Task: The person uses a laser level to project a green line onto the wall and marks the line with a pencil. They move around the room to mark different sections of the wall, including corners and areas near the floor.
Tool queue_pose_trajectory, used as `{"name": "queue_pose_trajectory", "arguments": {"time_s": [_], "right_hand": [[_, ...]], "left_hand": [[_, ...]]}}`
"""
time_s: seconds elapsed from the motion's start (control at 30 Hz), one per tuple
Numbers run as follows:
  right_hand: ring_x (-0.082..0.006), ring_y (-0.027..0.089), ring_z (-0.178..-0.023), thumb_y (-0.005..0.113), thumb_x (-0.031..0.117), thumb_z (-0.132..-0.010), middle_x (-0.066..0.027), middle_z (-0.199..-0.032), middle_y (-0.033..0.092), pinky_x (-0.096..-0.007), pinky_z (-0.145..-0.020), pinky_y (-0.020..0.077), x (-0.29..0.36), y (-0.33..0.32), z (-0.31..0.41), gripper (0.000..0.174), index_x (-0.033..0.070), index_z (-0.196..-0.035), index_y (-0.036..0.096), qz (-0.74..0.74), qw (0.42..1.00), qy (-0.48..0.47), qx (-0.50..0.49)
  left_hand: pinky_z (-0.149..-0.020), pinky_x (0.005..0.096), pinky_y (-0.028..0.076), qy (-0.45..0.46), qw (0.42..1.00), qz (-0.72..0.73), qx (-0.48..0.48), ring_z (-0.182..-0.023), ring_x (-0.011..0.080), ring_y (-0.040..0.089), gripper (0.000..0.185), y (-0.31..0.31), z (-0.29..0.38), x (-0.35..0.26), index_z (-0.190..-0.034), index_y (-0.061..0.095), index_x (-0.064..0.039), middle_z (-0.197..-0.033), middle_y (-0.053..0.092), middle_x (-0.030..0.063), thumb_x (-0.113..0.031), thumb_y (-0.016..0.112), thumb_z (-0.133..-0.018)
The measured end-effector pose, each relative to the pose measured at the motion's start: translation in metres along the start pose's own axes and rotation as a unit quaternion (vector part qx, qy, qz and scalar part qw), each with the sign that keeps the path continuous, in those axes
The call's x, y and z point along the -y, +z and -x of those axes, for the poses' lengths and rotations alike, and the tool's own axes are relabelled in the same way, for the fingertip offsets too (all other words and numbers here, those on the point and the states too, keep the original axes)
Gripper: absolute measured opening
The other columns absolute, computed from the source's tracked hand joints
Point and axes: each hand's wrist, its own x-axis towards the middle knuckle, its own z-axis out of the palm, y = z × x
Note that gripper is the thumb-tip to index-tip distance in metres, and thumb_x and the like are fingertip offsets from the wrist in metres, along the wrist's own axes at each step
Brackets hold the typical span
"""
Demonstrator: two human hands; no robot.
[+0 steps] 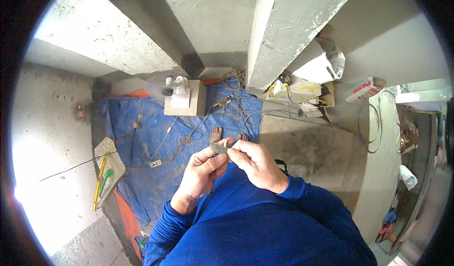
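My left hand point(204, 170) and my right hand point(258, 163) meet in front of my blue-sleeved body, above the floor. Between them is a small, flat, grey piece point(218, 148) with a pointed left end, perhaps a metal blade. My right thumb and fingers pinch its right end. The left fingers hold it from below and behind, with the thumb against its near edge. Curled fingers hide part of the piece, and its exact kind cannot be made out.
A blue tarpaulin point(142, 138) with tangled cables point(191, 137) and a power socket point(155, 163) covers the floor. Ahead stands a box point(197, 99) bearing a white device point(181, 85). Left, a board point(115, 166) carries a yellow bar point(100, 180). Cartons point(301, 90) lie beyond the concrete column point(283, 28).
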Motion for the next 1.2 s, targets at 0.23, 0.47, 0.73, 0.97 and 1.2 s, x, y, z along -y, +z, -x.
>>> {"name": "queue_pose_trajectory", "arguments": {"time_s": [0.23, 0.47, 0.73, 0.97, 1.2], "right_hand": [[-0.0154, 0.060, -0.067, 0.059, 0.017, -0.105, -0.0133, -0.074, 0.064, -0.0344, -0.061, 0.0487, -0.009, 0.015, 0.004, 0.023, -0.003, -0.097, 0.064, -0.011, 0.998, -0.047, -0.048], [-0.0066, 0.049, -0.064, 0.055, 0.026, -0.108, 0.0030, -0.072, 0.057, -0.0257, -0.058, 0.0412, 0.000, -0.002, 0.004, 0.028, 0.005, -0.092, 0.064, 0.001, 0.980, 0.014, -0.197], [-0.0080, 0.049, -0.067, 0.057, 0.018, -0.107, -0.0034, -0.073, 0.057, -0.0301, -0.058, 0.0418, -0.002, 0.005, 0.006, 0.025, -0.001, -0.094, 0.064, -0.014, 1.000, 0.024, 0.006], [-0.0086, 0.051, -0.068, 0.057, 0.019, -0.107, -0.0047, -0.074, 0.061, -0.0302, -0.060, 0.0434, -0.005, 0.005, 0.004, 0.025, -0.002, -0.095, 0.064, -0.021, 0.999, 0.019, 0.023], [-0.0105, 0.058, -0.070, 0.058, 0.018, -0.106, -0.0070, -0.075, 0.065, -0.0317, -0.060, 0.0460, -0.009, 0.009, 0.006, 0.024, -0.002, -0.093, 0.064, -0.030, 0.999, 0.015, 0.005]], "left_hand": [[-0.056, 0.0218, 0.032, 0.050, 0.989, -0.127, -0.065, -0.063, 0.0041, 0.042, 0.035, 0.005, 0.005, 0.007, -0.131, 0.069, -0.006, -0.076, 0.058, -0.0071, -0.020, 0.070, -0.099], [-0.055, 0.0210, 0.032, 0.062, 0.964, -0.224, -0.127, -0.062, 0.0027, 0.041, 0.031, 0.005, 0.008, 0.012, -0.129, 0.071, -0.007, -0.078, 0.058, -0.0081, -0.020, 0.068, -0.101], [-0.061, 0.0186, 0.031, -0.007, 1.000, -0.013, -0.016, -0.067, 0.0037, 0.040, 0.052, -0.001, 0.006, 0.004, -0.148, 0.052, 0.000, -0.089, 0.060, -0.0058, -0.017, 0.066, -0.101], [-0.059, 0.0207, 0.032, 0.014, 0.998, -0.045, -0.031, -0.067, 0.0041, 0.040, 0.044, -0.003, 0.010, 0.008, -0.143, 0.058, -0.002, -0.088, 0.061, -0.0045, -0.017, 0.065, -0.102], [-0.056, 0.0207, 0.032, 0.071, 0.983, -0.144, -0.087, -0.065, 0.0030, 0.042, 0.031, 0.001, 0.009, 0.016, -0.129, 0.070, -0.005, -0.082, 0.061, -0.0060, -0.020, 0.066, -0.102]]}}
